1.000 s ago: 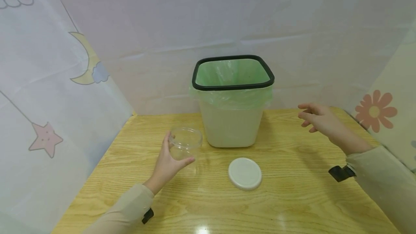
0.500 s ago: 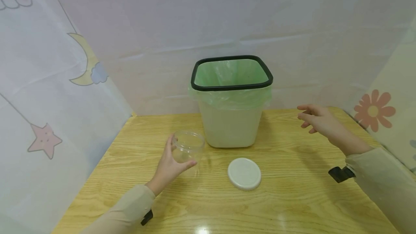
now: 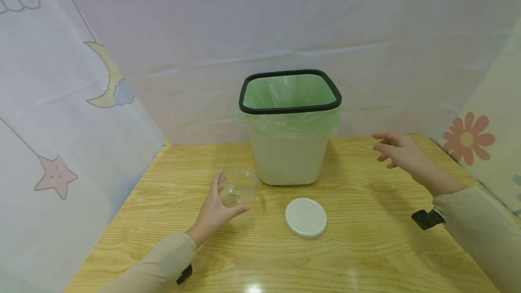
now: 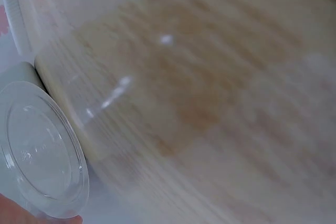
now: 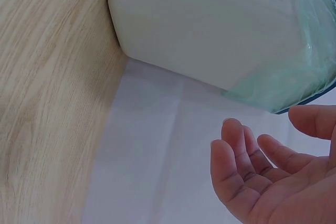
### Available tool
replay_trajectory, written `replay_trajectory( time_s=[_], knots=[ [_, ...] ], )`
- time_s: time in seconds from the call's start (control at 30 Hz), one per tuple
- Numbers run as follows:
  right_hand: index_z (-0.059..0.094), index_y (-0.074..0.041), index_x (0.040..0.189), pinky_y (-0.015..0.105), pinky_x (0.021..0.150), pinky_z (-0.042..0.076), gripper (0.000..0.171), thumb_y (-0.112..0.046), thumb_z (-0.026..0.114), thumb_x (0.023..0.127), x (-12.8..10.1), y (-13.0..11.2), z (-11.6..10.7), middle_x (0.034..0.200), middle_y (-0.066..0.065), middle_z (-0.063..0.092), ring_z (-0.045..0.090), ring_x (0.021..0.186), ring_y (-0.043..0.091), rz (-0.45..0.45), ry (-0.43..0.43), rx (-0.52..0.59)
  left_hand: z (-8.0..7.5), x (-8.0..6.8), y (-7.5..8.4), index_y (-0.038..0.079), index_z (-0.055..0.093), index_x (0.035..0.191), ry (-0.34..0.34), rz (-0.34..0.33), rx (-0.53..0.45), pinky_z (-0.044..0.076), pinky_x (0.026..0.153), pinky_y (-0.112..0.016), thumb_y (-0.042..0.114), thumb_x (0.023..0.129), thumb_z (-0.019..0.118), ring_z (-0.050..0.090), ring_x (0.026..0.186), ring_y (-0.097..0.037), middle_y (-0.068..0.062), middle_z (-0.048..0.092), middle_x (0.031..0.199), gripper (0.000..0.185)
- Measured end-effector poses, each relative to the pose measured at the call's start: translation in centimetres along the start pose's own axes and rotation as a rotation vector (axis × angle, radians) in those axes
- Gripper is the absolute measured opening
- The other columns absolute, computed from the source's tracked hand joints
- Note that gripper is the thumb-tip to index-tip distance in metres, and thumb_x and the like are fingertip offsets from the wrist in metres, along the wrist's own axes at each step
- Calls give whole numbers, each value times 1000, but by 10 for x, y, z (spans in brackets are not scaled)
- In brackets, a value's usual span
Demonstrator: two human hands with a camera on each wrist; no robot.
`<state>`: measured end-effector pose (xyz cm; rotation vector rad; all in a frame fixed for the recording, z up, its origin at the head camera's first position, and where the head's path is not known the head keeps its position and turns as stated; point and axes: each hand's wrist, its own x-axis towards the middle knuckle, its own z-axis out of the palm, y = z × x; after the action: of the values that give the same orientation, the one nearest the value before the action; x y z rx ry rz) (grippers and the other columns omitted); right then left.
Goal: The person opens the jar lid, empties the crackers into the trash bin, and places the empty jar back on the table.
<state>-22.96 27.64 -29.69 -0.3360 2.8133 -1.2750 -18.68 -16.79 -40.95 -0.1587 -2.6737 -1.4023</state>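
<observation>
We see the left hand (image 3: 213, 214) wrapped round a clear plastic jar (image 3: 238, 189), thumb on the near side, fingers behind it. The jar has no lid on and tilts a bit; whether its base touches the wooden table (image 3: 366, 248) we cannot tell. It sits just in front-left of the white waste bin (image 3: 289, 159). In the left wrist view the jar (image 4: 39, 150) shows at lower left, see-through, with the rest of the frame blurred wood grain.

The white round lid (image 3: 306, 217) lies flat on the table, right of the jar and apart from it, in front of the bin. The bin has a black rim and a green bag liner (image 3: 291, 92) folded over the top.

The right hand (image 3: 400, 153) hangs above the table right of the bin, fingers loose and slightly curled, holding nothing. The right wrist view shows its palm (image 5: 273, 177) up near the bin wall (image 5: 210, 30), not touching it.

Printed white curtains (image 3: 61, 103) stand round the table.
</observation>
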Motion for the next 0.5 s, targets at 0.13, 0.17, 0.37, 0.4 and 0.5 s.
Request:
replay_trajectory(
  time_s=[0.13,0.17,0.37,0.4,0.5],
  knots=[
    [26,12,145,31,66,52,57,-27,37,106,-1,1,1,128,33,46,57,85,11,2,-6,-8,1,-1,-1,6,9,155,-7,-6,2,34,100,-66,39,70,88,32,136,-45,-27,27,152,121],
    [26,12,145,31,66,52,57,-28,37,106,-1,1,1,128,33,46,57,85,11,2,-7,-8,1,-1,-2,5,8,154,-9,-9,5,34,101,-65,40,70,88,32,136,-45,-27,27,152,121],
    [26,12,145,31,66,52,57,-28,36,106,0,2,1,129,32,46,57,86,12,10,-8,-8,1,-2,-2,4,6,154,-24,-25,10,31,103,-65,40,72,86,30,137,-45,-27,26,153,120],
    [26,12,145,31,67,52,57,-29,36,106,0,3,1,129,32,45,57,86,13,11,-9,-9,0,-2,-2,4,5,154,-30,-24,11,31,103,-65,39,73,86,30,137,-45,-26,25,153,120],
    [26,12,145,31,67,52,57,-28,36,106,0,3,1,129,32,46,57,87,14,14,-9,-13,-2,-4,-2,4,4,154,-53,-19,17,30,104,-64,36,74,85,28,138,-44,-21,22,157,118]
  ],
)
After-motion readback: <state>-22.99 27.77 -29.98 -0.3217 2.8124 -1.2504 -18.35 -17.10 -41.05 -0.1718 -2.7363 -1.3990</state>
